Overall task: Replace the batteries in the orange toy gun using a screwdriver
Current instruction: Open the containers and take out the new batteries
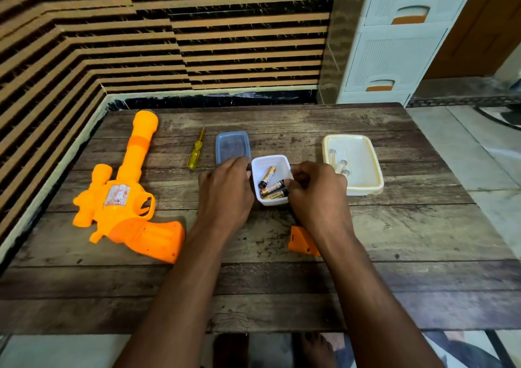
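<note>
My right hand (315, 195) pinches the black tip of one glossy gold-and-black battery (275, 184) inside the small white plastic tub (282, 161), while my left hand (225, 195) curls against the tub's left wall. The smooth orange toy gun (124, 195) lies flat on the rough plank table (394, 226) at nine o'clock of my left fingers, the yellow-handled screwdriver (195, 153) at eleven.

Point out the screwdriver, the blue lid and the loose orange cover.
screwdriver (194, 158), head view, on its yellow handle.
blue lid (232, 147), head view, on its flat middle.
orange cover (299, 239), head view, on its visible left part.
</note>
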The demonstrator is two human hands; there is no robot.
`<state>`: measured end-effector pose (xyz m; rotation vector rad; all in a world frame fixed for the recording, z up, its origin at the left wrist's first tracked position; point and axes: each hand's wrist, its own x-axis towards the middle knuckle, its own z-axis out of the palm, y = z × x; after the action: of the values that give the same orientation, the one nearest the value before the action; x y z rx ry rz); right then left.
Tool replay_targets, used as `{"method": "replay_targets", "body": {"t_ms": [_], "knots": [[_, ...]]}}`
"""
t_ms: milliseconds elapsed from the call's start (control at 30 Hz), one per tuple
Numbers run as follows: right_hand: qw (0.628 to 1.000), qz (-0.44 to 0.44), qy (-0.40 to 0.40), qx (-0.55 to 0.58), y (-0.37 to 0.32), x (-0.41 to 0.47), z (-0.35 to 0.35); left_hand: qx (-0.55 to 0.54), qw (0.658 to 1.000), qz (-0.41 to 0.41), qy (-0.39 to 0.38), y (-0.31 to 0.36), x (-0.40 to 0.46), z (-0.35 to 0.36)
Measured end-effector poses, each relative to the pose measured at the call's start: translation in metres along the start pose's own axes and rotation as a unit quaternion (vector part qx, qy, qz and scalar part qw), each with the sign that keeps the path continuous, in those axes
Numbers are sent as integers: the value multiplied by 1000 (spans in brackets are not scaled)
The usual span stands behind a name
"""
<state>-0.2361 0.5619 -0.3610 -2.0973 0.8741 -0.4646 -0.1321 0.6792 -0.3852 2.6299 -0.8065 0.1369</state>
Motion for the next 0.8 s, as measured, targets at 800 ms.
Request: {"method": "replay_targets", "body": {"t_ms": [800], "knots": [[1000, -3, 14, -3, 3, 3, 6, -133, 967, -210, 62, 6, -7, -14]]}}
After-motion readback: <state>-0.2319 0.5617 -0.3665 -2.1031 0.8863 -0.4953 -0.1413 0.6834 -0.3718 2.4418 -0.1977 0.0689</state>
